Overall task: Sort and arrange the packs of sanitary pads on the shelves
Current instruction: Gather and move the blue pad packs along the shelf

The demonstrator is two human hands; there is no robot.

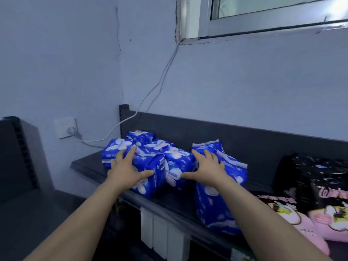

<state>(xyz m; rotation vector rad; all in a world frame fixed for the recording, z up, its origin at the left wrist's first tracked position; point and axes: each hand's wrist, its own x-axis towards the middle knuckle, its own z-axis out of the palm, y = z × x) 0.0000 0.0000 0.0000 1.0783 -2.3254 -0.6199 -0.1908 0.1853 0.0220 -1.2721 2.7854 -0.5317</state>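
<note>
Both hands lie flat with fingers spread, clasping nothing: the left hand (pixel 126 171) presses on the front blue pack (pixel 150 178) of sanitary pads, while the right hand (pixel 206 167) rests across the right-hand blue pack (pixel 233 166), its thumb touching the middle pack (pixel 176 162). The blue packs sit jumbled at the left end of the dark top shelf (pixel 90 164), with pink packs (pixel 301 228) further right. The likely risk is that the front pack, which sits at the shelf's front edge, slides off under a sideways shove on its slick wrapper — or the loosely heaped ones behind topple
</note>
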